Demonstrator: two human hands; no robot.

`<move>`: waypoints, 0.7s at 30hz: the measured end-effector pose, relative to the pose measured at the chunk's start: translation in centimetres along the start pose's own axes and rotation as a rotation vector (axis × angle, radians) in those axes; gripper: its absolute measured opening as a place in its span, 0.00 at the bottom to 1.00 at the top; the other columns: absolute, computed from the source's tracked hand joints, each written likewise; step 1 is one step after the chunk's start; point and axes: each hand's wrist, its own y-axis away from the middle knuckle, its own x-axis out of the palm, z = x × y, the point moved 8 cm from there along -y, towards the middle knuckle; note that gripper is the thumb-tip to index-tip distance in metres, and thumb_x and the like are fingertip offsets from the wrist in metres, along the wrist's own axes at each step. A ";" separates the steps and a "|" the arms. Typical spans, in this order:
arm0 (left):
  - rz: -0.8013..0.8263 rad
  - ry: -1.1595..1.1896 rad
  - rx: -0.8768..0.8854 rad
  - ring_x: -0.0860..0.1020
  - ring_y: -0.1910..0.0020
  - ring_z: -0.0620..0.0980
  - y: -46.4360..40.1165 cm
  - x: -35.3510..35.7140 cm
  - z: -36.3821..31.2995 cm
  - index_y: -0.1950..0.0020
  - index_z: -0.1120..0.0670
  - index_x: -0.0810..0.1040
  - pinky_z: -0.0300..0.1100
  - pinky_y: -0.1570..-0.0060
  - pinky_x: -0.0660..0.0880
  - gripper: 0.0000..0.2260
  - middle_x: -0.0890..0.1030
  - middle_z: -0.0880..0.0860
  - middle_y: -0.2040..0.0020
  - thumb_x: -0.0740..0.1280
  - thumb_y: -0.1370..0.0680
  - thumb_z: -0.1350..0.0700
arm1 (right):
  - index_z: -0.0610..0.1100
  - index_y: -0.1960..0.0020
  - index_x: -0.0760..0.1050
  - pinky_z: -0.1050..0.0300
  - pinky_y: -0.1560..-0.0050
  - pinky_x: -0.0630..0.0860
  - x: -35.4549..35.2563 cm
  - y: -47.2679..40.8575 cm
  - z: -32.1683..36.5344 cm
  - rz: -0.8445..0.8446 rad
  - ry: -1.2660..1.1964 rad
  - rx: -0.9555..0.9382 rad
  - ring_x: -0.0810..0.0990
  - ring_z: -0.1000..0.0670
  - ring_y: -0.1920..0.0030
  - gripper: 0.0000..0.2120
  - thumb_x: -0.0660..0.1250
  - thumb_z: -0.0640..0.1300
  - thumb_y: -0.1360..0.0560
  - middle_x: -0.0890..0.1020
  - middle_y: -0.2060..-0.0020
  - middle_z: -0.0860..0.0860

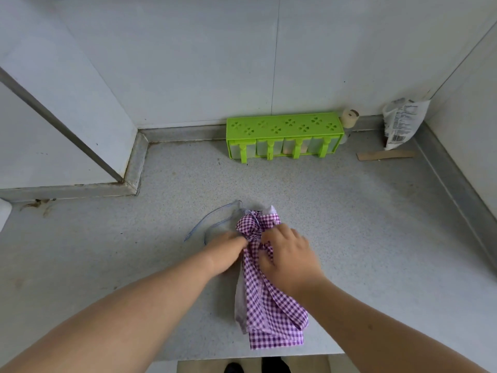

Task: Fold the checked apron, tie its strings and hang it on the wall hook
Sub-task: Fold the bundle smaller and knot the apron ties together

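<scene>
From my remote seat I look down on a grey speckled counter. At the far left a white panel with a metal edge steps out over the counter, so the free surface there is narrow; a raised grey kerb runs along its foot. To the near left the counter is bare and wide up to the front edge, which I see at the bottom of the view.

My left hand lies beside the folded checked apron, its fingertips pinching the bunched cloth at the knot; the fingers are close together. A thin blue string loops on the counter to the far left of the apron, touching it at the top.

The apron lies near the middle, long side running near to far, its near end just beside the front edge. My right hand rests on top of it, fingers curled on the cloth at the knot.

Far behind, against the wall, stands a green seasoning rack with four clear compartments; one holds something pale, the others I cannot tell. A small jar stands just at its right. In the far right corner leans a crumpled printed bag, with a cardboard strip before it. The right side of the counter is open up to the kerb.
</scene>
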 end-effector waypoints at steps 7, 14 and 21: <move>0.008 0.316 -0.071 0.80 0.38 0.54 -1.6 0.0 -2.0 0.32 0.47 0.80 0.56 0.32 0.76 0.16 0.83 0.53 0.37 0.58 0.15 0.49 | 0.50 0.26 0.69 0.44 0.29 0.66 0.0 -7.3 0.2 0.084 -0.038 0.193 0.69 0.44 0.29 0.28 0.56 0.65 0.20 0.74 0.30 0.49; 0.024 0.706 -0.149 0.84 0.61 0.54 -1.5 0.4 -1.6 0.41 0.59 0.82 0.46 0.64 0.82 0.13 0.85 0.57 0.55 0.59 0.15 0.57 | 0.55 0.40 0.80 0.45 0.40 0.77 2.0 -9.2 -0.4 0.220 -0.124 0.257 0.78 0.46 0.43 0.14 0.62 0.59 0.20 0.79 0.44 0.50; 0.140 0.723 -0.190 0.80 0.64 0.51 -0.1 -0.6 -0.8 0.47 0.52 0.79 0.45 0.61 0.75 0.11 0.83 0.54 0.57 0.59 0.16 0.50 | 0.52 0.52 0.85 0.59 0.54 0.79 0.8 -6.7 0.3 0.211 -0.564 0.301 0.84 0.54 0.57 0.10 0.68 0.54 0.19 0.86 0.60 0.54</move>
